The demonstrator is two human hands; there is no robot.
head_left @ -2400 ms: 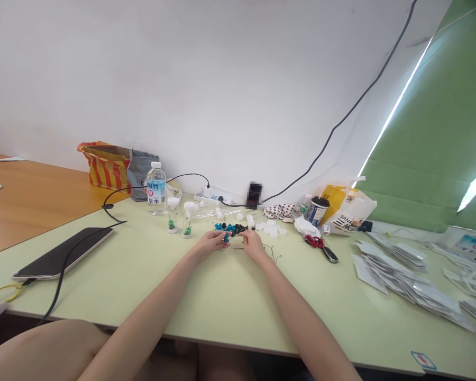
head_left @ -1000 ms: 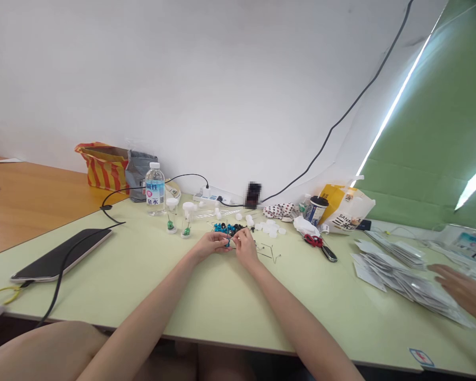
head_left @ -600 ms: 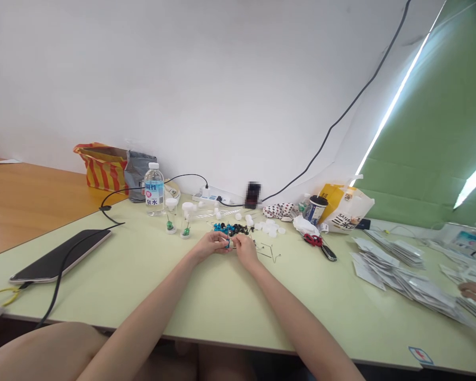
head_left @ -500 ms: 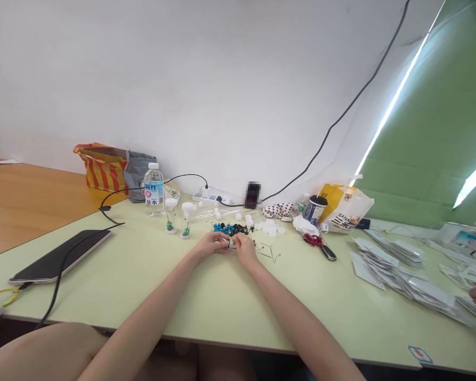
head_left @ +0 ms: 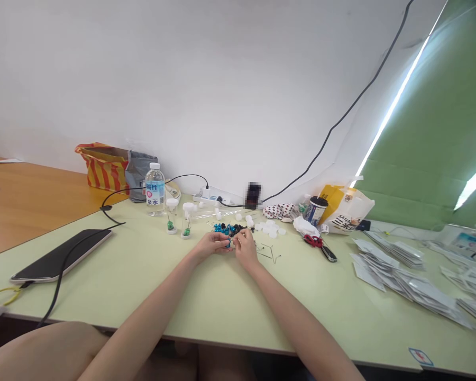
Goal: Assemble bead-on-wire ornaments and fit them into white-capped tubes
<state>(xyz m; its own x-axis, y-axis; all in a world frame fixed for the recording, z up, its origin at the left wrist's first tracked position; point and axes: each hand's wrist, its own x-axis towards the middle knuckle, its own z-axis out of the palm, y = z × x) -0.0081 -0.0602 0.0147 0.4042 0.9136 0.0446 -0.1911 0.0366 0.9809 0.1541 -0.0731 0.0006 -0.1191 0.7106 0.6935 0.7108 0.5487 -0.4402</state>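
Note:
My left hand [head_left: 211, 245] pinches a small blue plastic piece [head_left: 229, 243] between thumb and fingertips, just above the table. Close against its right side, my right hand [head_left: 245, 250] has its fingertips drawn together; whatever is between them is too small to make out. Behind both hands lies a pile of small blue parts [head_left: 221, 228] and black parts [head_left: 238, 229]. Thin bent metal wires [head_left: 270, 252] rest to the right of my right hand. Two clear tubes, a left one [head_left: 171, 217] and a right one [head_left: 186, 222], stand upright with white caps and green pieces inside.
White caps [head_left: 270, 228] lie scattered behind the parts. A water bottle [head_left: 154, 190], a phone [head_left: 61, 255] with its cable, and red-handled scissors [head_left: 313, 241] are around the table. Stacked white packets [head_left: 404, 280] spread on the right, near a shopping bag [head_left: 347, 209].
My right hand's fingers have risen slightly and shifted at the blue piece. My left hand stays nearly in place. Another person's hand at the right edge has left the view.

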